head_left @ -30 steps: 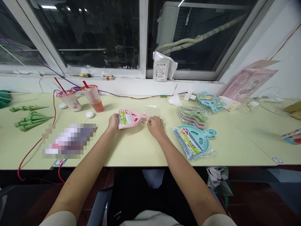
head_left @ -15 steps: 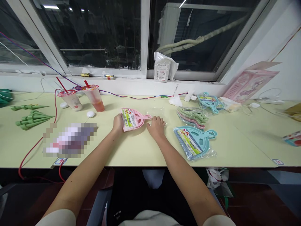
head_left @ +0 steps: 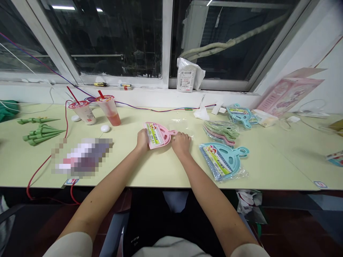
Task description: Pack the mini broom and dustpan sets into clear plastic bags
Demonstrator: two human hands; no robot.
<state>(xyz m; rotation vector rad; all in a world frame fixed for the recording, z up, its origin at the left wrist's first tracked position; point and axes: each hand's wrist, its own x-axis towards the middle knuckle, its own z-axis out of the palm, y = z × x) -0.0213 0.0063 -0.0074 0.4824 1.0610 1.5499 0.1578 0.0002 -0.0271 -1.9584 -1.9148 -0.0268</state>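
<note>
A pink dustpan and brush set point(head_left: 164, 135) with a green and yellow label lies in front of me, its handle pointing right. My left hand point(head_left: 143, 138) grips its left edge. At the handle's tip is my right hand point(head_left: 181, 142), its fingers curled down over a clear plastic bag point(head_left: 179, 125); what they pinch is too small to tell. To the right lies a bagged blue dustpan set point(head_left: 223, 160). Behind it sits a stack of bagged green and pink sets point(head_left: 221, 131), with more blue sets point(head_left: 241, 116) farther back.
Two drink cups point(head_left: 109, 110) with red straws stand at the back left, near a white round object point(head_left: 105, 128). Green cone-shaped pieces point(head_left: 44, 134) and a blurred item point(head_left: 84, 157) lie left. A pink box point(head_left: 291, 93) leans at the back right.
The whole view has shifted slightly. My right hand now sits closer against the handle's tip, its fingers more curled. My left hand keeps its hold on the pink set.
</note>
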